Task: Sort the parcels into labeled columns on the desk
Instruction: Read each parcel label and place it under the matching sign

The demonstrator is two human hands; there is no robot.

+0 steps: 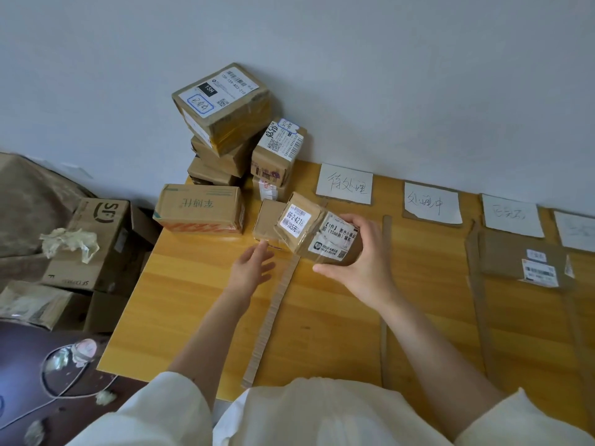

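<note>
— Holding a small taped parcel [317, 231] up off the desk [199, 300], the right hand [351, 262] has it pinched between thumb underneath and fingers over the top; it is tilted, its printed labels turned toward the camera, just above the corrugated divider strip [273, 312] and the near end of the first column.

— And the left hand [252, 263]?

— Flat and spread, gripping nothing; its fingertips reach toward a plain brown box [265, 225] sitting behind the lifted parcel; whether they touch it I cannot tell.

— Where should the parcel go?

— Three paper column labels lie along the wall: the first label [344, 184], the second label [432, 203], the third label [512, 215]; a fourth sheet shows at the right edge; one flat parcel [528, 260] already lies under the third.

— What could go wrong?

— My guess: the handwriting is faint, so a misread could send it to the wrong column; the two-point pinch on slick tape could let the tilted box slip and knock the loose divider askew; and the stack of parcels [225, 123] by the wall leans, so a nudge from the left hand pulling out the next box might topple it.
</note>
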